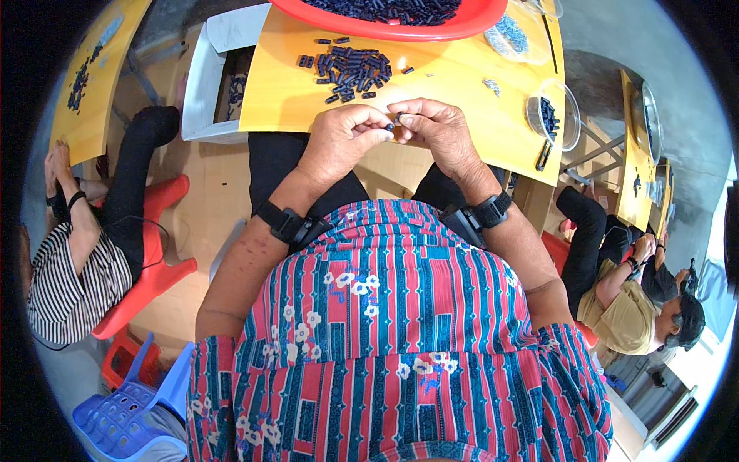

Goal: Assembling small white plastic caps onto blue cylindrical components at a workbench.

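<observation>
Both my hands meet just over the near edge of the yellow table [281, 108]. My left hand [344, 141] pinches a small dark plastic piece [390, 126] between thumb and fingertips. Close against it, my right hand [437, 132] has thumb and fingers pressed together on a small dark part that is mostly covered by the fingertips. Whether the two parts touch is too small to tell. Beyond my hands lies a loose pile of dark blue-black plastic pieces [352, 71], several of them short blocks with holes.
A red basin [462, 31] full of dark pieces stands at the far edge. To the right are a round clear tub [570, 115] with dark parts, a tray of small silvery parts [508, 37] and a dark tool-like object [543, 155]. A white box [202, 85] adjoins the table's left. Other people sit at both sides.
</observation>
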Tool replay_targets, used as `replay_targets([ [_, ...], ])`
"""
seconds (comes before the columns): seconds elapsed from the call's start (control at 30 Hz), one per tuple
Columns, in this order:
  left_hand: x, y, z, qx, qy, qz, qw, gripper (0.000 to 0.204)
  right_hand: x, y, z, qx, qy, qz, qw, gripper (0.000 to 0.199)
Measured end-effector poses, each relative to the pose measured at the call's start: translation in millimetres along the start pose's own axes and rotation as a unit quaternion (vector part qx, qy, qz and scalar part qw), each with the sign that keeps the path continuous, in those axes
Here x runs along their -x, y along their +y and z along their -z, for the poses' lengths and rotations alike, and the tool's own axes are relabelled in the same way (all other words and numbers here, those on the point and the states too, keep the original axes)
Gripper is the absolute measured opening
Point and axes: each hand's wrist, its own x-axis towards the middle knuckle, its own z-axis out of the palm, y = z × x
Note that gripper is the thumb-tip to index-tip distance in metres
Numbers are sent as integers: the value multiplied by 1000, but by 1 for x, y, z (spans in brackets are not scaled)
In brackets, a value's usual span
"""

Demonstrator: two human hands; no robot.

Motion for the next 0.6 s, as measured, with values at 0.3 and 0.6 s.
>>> replay_targets([
  [0.3,-1,-2,0,-13,0,6,1000,8,2,-3,-3,15,1,10,1000,19],
  [0.6,-2,-5,0,12,-1,2,1000,8,2,0,-3,50,-15,55,997,19],
])
